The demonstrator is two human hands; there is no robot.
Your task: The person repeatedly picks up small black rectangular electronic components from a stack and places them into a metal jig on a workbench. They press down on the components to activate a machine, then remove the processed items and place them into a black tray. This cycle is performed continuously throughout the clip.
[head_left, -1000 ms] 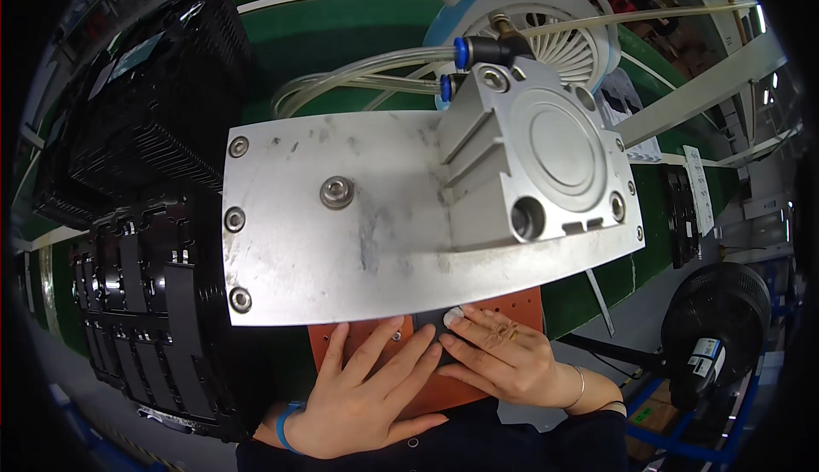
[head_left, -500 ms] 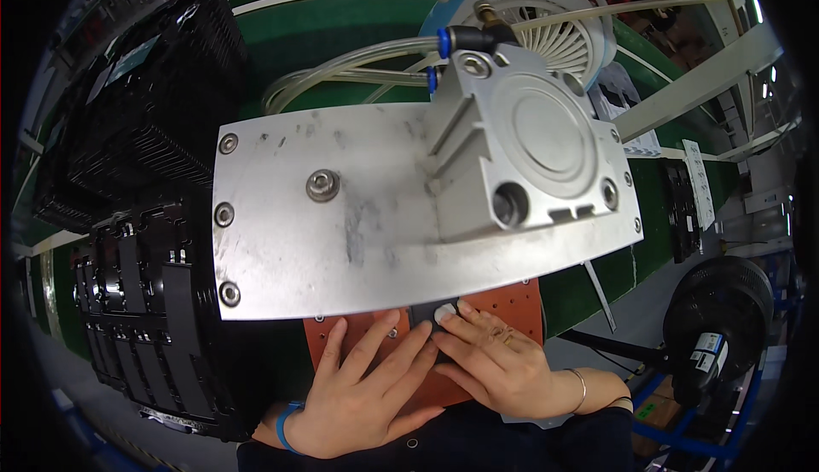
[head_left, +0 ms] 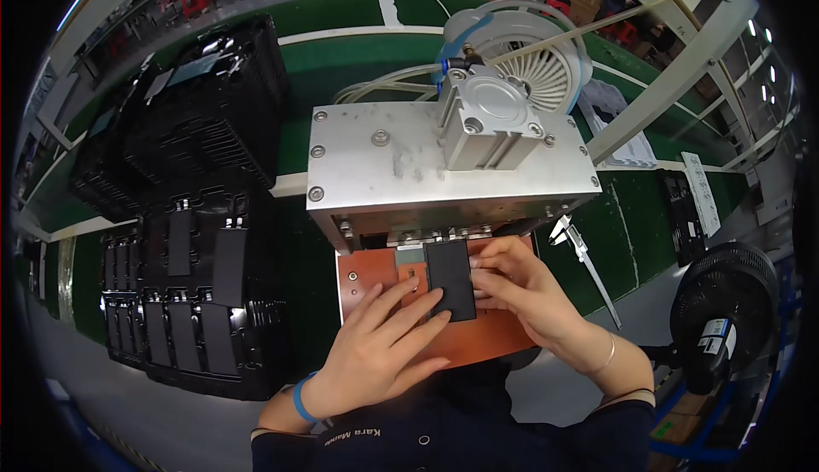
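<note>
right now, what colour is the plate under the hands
The plate is orange; it shows best in the head view.

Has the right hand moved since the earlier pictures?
Yes, to the right: against the orange plate, the right hand has shifted rightward and is now at the right edge of the black block.

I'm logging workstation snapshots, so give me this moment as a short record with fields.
Left hand: fingers spread, fingertips at the black slab's left edge
Right hand: fingers bent at its right edge
Slab position: over the orange plate
Beyond: silver metal machine
Right side: caliper, black fan
Left side: black trays
</note>
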